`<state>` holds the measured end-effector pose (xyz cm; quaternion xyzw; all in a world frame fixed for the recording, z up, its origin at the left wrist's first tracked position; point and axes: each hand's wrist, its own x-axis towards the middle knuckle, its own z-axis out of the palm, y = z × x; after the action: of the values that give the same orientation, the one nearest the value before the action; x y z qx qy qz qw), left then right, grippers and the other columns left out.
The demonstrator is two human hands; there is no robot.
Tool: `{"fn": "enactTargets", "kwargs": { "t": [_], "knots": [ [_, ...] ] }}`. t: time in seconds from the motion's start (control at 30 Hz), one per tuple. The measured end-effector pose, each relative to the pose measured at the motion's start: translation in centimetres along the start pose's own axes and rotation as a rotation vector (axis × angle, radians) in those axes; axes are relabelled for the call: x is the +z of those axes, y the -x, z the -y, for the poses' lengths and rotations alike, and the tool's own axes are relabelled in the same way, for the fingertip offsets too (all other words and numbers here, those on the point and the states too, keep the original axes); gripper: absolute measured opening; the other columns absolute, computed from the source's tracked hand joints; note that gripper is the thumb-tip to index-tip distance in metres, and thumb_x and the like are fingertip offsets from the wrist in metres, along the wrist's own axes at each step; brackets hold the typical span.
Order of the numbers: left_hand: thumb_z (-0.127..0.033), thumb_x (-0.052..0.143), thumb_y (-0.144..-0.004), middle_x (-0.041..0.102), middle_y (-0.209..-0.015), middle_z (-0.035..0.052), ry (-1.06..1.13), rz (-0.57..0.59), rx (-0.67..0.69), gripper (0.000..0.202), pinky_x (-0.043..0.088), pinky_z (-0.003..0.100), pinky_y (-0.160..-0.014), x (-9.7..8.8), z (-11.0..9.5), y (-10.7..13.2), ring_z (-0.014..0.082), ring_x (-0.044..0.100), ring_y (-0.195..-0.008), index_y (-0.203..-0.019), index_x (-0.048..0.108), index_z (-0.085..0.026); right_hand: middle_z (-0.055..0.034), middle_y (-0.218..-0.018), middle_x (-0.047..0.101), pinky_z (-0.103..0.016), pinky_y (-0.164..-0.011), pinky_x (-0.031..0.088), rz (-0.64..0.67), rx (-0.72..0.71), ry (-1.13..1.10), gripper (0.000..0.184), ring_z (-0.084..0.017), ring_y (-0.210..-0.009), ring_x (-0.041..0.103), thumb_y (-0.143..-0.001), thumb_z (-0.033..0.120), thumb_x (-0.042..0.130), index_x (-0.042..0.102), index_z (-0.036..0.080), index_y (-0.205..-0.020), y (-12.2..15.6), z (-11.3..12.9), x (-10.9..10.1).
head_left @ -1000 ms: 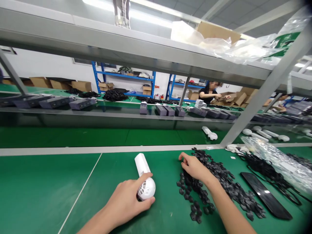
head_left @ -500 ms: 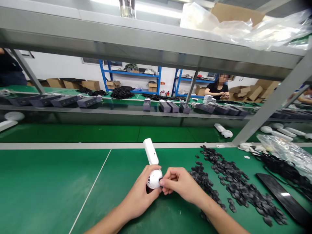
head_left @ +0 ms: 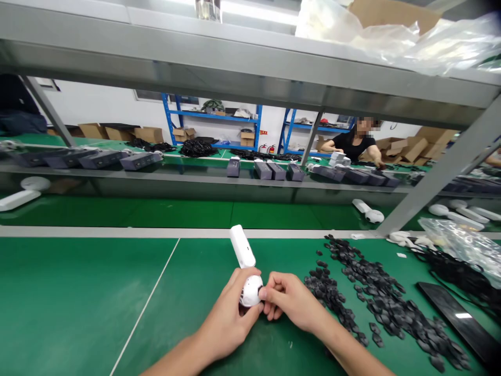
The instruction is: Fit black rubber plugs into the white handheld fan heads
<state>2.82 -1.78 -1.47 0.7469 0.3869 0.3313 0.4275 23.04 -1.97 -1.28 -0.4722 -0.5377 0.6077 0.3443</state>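
Observation:
A white handheld device with a round head and long handle (head_left: 242, 246) lies on the green table, handle pointing away from me. Its round head is gripped by my left hand (head_left: 230, 313), thumb and fingers wrapped around the sides. Dark slots show on the head beside my left fingers. My right hand (head_left: 287, 300) pinches a small black piece (head_left: 260, 290) against the right side of the head. Fingertips cover most of that piece. Loose black pieces (head_left: 391, 292) are spread in heaps right of my right hand.
A black phone-like slab (head_left: 454, 318), black cords (head_left: 462, 271) and a clear plastic bag (head_left: 465, 245) lie at the right. Beyond the table edge, a green belt (head_left: 188, 213) carries more white devices (head_left: 373, 215). A grey shelf (head_left: 235, 57) spans overhead; a co-worker (head_left: 354, 143) sits opposite.
The round head has turned slightly in my left hand, showing less of its slots. My right hand still pinches at its side. White devices on the belt shifted right; the co-worker's arm reached outward.

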Motion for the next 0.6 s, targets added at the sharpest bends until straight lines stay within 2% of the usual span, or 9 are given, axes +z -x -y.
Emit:
{"fn": "enactTargets", "kwargs": {
  "t": [0.1,0.23,0.3,0.33,0.37,0.4,0.47,0.5,0.6],
  "knots": [
    [-0.024,0.061,-0.092,0.058,-0.111,0.0043,0.069,0.025,-0.020,0.040,0.048,0.026,-0.071,-0.2,0.1,-0.5,0.0170,0.057,-0.084,-0.130,0.050,-0.027,-0.0036,-0.073,0.075,-0.025,-0.060,0.054,0.000,-0.024,-0.008,0.039,-0.014,-0.061,0.068,-0.084,0.051,0.077,0.058,0.018,-0.079,-0.2,-0.4,0.2],
    [-0.040,0.071,-0.089,0.061,-0.085,-0.0016,0.311,0.093,-0.109,0.037,0.046,0.023,-0.062,-0.4,0.1,-1.1,0.0140,0.055,-0.071,-0.117,0.055,-0.024,-0.0009,-0.073,0.072,-0.027,-0.068,0.055,0.037,-0.110,0.050,0.031,-0.016,-0.069,0.070,-0.091,0.046,0.071,0.061,0.018,-0.081,0.2,0.9,0.6],
    [-0.050,0.070,-0.090,0.058,-0.076,-0.0037,0.366,0.064,-0.174,0.038,0.044,0.021,-0.055,-0.5,0.2,-1.2,0.0126,0.052,-0.063,-0.113,0.056,-0.023,-0.0024,-0.081,0.074,-0.028,-0.071,0.055,0.092,-0.161,0.156,0.028,-0.017,-0.075,0.071,-0.099,0.044,0.060,0.066,0.019,-0.088,0.5,2.0,-0.5],
    [-0.054,0.068,-0.090,0.056,-0.074,-0.0042,0.369,0.038,-0.204,0.039,0.042,0.021,-0.052,-0.6,0.2,-1.1,0.0120,0.050,-0.060,-0.112,0.057,-0.023,-0.0032,-0.086,0.075,-0.027,-0.072,0.055,0.077,-0.185,0.233,0.029,-0.017,-0.077,0.071,-0.102,0.043,0.054,0.068,0.019,-0.092,0.6,2.5,-1.5],
    [-0.056,0.066,-0.091,0.054,-0.073,-0.0045,0.365,0.014,-0.226,0.040,0.041,0.021,-0.049,-0.7,0.2,-1.1,0.0116,0.048,-0.057,-0.111,0.059,-0.023,-0.0035,-0.090,0.076,-0.027,-0.072,0.055,0.010,-0.202,0.333,0.030,-0.017,-0.079,0.071,-0.104,0.042,0.049,0.069,0.020,-0.097,0.8,2.9,-3.0],
    [-0.058,0.065,-0.091,0.052,-0.073,-0.0046,0.359,-0.007,-0.238,0.040,0.040,0.020,-0.048,-0.9,0.2,-1.0,0.0113,0.046,-0.056,-0.110,0.059,-0.023,-0.0032,-0.092,0.076,-0.026,-0.071,0.053,-0.111,-0.209,0.439,0.032,-0.016,-0.078,0.071,-0.105,0.041,0.045,0.070,0.021,-0.100,0.8,3.1,-4.7],
    [-0.059,0.064,-0.091,0.051,-0.072,-0.0041,0.334,-0.030,-0.243,0.039,0.038,0.020,-0.047,-1.4,0.2,-0.9,0.0114,0.046,-0.057,-0.106,0.061,-0.023,-0.0018,-0.090,0.075,-0.025,-0.069,0.051,-0.457,-0.144,0.684,0.032,-0.016,-0.074,0.069,-0.104,0.041,0.044,0.069,0.023,-0.099,0.8,2.9,-8.7],
    [-0.059,0.064,-0.091,0.052,-0.073,-0.0035,0.316,-0.035,-0.244,0.038,0.037,0.020,-0.047,-1.7,0.1,-0.9,0.0117,0.046,-0.057,-0.105,0.062,-0.023,-0.0034,-0.085,0.074,-0.027,-0.067,0.049,-0.552,-0.097,0.730,0.031,-0.018,-0.071,0.068,-0.102,0.042,0.046,0.069,0.022,-0.095,0.7,2.5,-10.7],
    [-0.059,0.062,-0.093,0.061,-0.083,0.0003,0.229,-0.042,-0.224,0.038,0.041,0.022,-0.054,-2.7,0.0,-0.8,0.0148,0.052,-0.066,-0.111,0.065,-0.026,-0.0045,-0.067,0.069,-0.030,-0.062,0.045,-0.677,0.008,0.782,0.023,-0.023,-0.065,0.065,-0.090,0.041,0.064,0.067,0.020,-0.079,0.1,0.8,-15.2]
  ]
}}
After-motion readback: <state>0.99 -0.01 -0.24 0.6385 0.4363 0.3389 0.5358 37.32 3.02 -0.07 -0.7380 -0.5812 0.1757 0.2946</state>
